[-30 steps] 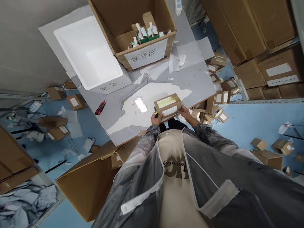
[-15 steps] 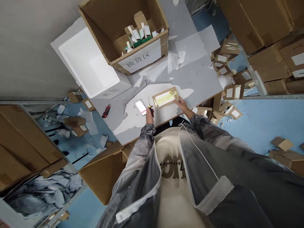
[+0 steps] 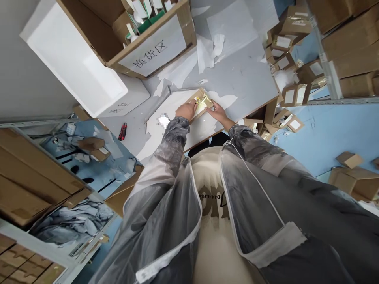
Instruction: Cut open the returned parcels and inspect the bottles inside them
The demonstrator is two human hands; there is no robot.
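A flat cardboard package (image 3: 208,103) with shiny clear tape and a label lies on the white sheet (image 3: 192,132) on the table. Over its left part is my left hand (image 3: 187,110), closed; the craft knife seen in it half a second ago is now almost wholly hidden by the fingers. My right hand (image 3: 219,113) grips the near right edge of the package, thumb on top. A phone (image 3: 163,121) with a lit, blurred screen lies left of my left hand, partly covered by the sleeve. Farther left on the table rests a red and black craft knife (image 3: 122,131).
An open carton (image 3: 156,49) with a handwritten label holds small white and green boxes behind the package. Left of it stands a white foam box (image 3: 118,92). Torn paper (image 3: 205,53) lies on the table. Many small cartons (image 3: 291,94) are piled beyond the right edge.
My left hand has moved from beside the phone onto the package, bringing the knife along. The package is turned more steeply, its right end still in my right hand. The view has shifted.
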